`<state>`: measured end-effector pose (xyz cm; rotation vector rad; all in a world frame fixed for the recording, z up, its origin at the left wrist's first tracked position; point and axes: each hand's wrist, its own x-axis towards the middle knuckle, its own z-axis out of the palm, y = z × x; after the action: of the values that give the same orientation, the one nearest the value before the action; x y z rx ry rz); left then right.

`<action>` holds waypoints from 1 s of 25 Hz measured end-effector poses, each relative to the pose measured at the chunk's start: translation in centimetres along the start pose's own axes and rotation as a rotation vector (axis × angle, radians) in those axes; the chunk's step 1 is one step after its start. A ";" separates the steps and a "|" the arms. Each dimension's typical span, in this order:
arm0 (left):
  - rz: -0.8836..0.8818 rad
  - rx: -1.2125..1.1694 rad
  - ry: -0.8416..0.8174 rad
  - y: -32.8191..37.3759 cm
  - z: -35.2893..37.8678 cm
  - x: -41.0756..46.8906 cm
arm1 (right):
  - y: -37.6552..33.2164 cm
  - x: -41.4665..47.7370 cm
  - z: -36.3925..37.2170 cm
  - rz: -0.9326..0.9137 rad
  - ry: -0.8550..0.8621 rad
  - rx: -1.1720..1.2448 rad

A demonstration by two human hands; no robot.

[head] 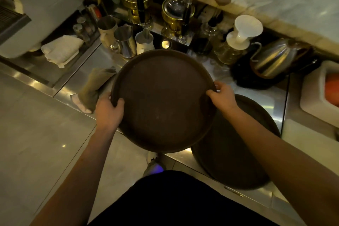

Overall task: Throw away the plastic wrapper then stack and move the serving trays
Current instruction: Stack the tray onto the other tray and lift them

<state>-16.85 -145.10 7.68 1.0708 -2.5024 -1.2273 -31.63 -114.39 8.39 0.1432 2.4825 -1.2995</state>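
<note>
A round dark brown serving tray (163,101) is held up above the steel counter, nearly level. My left hand (109,111) grips its left rim with the thumb on top. My right hand (222,96) grips its right rim. A second round brown tray (236,159) lies flat on the counter at the lower right, partly hidden under the held tray. No plastic wrapper is in sight.
Behind the trays stand metal pitchers (125,43), glass siphon brewers (176,11), a glass server with a white dripper (238,36) and a steel kettle (275,58). A crumpled cloth (91,88) lies to the left. A white bin (322,95) sits at the right edge.
</note>
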 end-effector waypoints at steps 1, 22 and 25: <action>0.019 -0.002 -0.003 0.9 0.3 -0.6 | 0.5 -0.6 -1.3 -0.008 0.009 0.030; 0.298 0.247 -0.441 9.2 16.0 -12.1 | 19.7 -13.1 -15.9 0.334 0.367 0.012; 0.295 0.290 -0.455 9.0 17.1 -11.4 | 20.3 -12.6 -15.5 0.366 0.356 -0.029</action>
<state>-20.51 -123.10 5.05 0.4673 -3.1139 -1.1463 -18.78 -89.23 5.02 0.8459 2.5864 -1.1591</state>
